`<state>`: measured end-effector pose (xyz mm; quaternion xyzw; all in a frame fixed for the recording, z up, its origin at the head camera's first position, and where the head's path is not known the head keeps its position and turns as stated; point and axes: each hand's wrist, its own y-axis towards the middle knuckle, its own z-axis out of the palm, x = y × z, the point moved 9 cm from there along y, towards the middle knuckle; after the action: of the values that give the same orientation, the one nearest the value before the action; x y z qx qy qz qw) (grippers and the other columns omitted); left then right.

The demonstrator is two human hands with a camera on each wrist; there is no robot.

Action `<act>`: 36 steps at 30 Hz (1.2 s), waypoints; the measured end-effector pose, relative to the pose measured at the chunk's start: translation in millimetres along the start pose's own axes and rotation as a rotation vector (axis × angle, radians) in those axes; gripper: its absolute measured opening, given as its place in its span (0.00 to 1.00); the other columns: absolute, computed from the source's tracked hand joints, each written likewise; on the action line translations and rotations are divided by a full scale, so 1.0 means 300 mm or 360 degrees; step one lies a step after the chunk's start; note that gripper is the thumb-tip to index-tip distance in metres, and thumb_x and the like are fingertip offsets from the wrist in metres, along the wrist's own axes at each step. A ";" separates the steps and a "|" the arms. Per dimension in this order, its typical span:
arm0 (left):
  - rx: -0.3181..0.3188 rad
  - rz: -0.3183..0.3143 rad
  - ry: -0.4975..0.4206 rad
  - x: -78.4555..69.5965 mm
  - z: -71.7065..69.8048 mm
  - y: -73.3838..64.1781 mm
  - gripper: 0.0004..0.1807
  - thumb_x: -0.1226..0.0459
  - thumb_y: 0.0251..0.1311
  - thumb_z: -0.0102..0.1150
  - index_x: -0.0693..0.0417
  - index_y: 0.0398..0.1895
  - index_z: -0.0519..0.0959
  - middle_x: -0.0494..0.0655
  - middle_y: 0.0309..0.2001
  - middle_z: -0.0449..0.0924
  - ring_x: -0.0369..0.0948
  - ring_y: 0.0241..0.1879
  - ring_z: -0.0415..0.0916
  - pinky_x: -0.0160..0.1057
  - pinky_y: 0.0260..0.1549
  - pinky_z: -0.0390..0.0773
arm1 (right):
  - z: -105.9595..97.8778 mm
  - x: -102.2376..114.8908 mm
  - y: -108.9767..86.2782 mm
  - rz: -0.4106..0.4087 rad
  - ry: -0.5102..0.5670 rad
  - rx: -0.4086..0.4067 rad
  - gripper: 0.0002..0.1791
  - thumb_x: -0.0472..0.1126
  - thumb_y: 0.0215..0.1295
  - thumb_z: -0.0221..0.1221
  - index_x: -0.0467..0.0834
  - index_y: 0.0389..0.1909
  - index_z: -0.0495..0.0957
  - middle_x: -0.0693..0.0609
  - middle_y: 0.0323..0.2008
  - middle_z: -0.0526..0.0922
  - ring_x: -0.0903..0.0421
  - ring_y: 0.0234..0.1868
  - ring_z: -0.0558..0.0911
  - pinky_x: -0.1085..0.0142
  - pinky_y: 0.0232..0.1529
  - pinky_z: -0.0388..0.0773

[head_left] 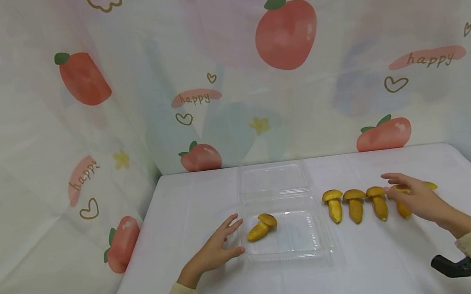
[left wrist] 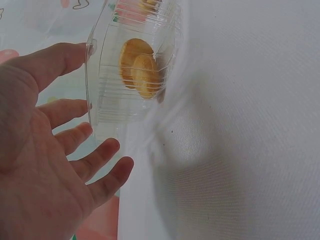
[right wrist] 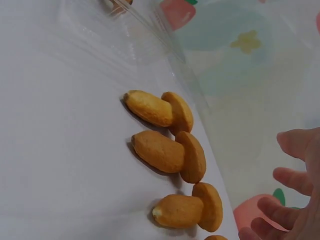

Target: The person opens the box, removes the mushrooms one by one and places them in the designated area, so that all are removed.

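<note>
A yellow-brown mushroom (head_left: 262,227) lies tilted in the left part of a clear plastic clamshell box (head_left: 297,254), whose lid (head_left: 273,180) is folded back. At the box's left side is my left hand (head_left: 216,249), fingers spread and holding nothing; its thumb and fingertips are at the box edge (left wrist: 90,100), and I cannot tell whether they touch it. Over the right end of a row of several more mushrooms (head_left: 355,206) hovers my right hand (head_left: 421,198). Its fingers are extended and apart from the mushrooms in the right wrist view. It partly hides the rightmost ones.
Everything stands on a white-covered table (head_left: 284,292). Behind and to the left hang cloth walls (head_left: 220,42) printed with fruit, hearts and writing. Black straps (head_left: 454,266) show below both wrists.
</note>
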<state>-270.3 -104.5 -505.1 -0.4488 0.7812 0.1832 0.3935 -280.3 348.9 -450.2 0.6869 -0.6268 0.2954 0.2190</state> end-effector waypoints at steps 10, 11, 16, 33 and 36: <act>0.0000 -0.0010 0.0020 -0.002 0.000 -0.002 0.41 0.58 0.67 0.62 0.53 0.80 0.57 0.51 0.83 0.44 0.60 0.80 0.46 0.70 0.70 0.60 | 0.062 0.069 -0.006 -0.0107 0.0009 -0.0007 0.32 0.49 0.79 0.50 0.32 0.72 0.60 0.23 0.64 0.68 0.28 0.60 0.71 0.37 0.53 0.78; -0.0001 -0.0010 0.0024 -0.002 0.000 -0.002 0.41 0.58 0.67 0.62 0.53 0.80 0.57 0.51 0.83 0.44 0.60 0.80 0.46 0.70 0.70 0.59 | 0.069 0.076 -0.005 -0.0124 0.0015 0.0000 0.32 0.49 0.79 0.50 0.32 0.72 0.60 0.23 0.64 0.69 0.28 0.60 0.71 0.37 0.53 0.78; 0.0000 -0.0007 0.0035 0.002 -0.001 0.000 0.40 0.58 0.67 0.62 0.53 0.80 0.57 0.51 0.83 0.45 0.60 0.80 0.47 0.69 0.69 0.62 | 0.102 0.109 -0.003 -0.0155 0.0027 0.0027 0.31 0.48 0.78 0.51 0.32 0.72 0.61 0.23 0.64 0.69 0.27 0.61 0.69 0.36 0.53 0.77; 0.0013 0.0031 0.0035 -0.018 -0.004 -0.008 0.39 0.60 0.69 0.60 0.55 0.80 0.57 0.56 0.83 0.43 0.60 0.79 0.50 0.67 0.67 0.68 | 0.194 0.239 -0.003 -0.0289 0.0099 0.0006 0.29 0.46 0.77 0.54 0.34 0.71 0.65 0.28 0.63 0.73 0.30 0.61 0.74 0.38 0.55 0.78; 0.0013 0.0035 0.0039 -0.021 -0.004 -0.008 0.39 0.60 0.69 0.60 0.55 0.80 0.56 0.56 0.83 0.43 0.60 0.79 0.50 0.67 0.67 0.68 | 0.209 0.251 0.001 -0.0274 0.0121 0.0017 0.29 0.46 0.77 0.54 0.34 0.71 0.64 0.27 0.65 0.71 0.30 0.62 0.73 0.38 0.55 0.78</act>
<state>-267.0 -103.0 -499.2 -0.4409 0.7916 0.1786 0.3837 -269.5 251.7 -444.8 0.7276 -0.5552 0.3047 0.2636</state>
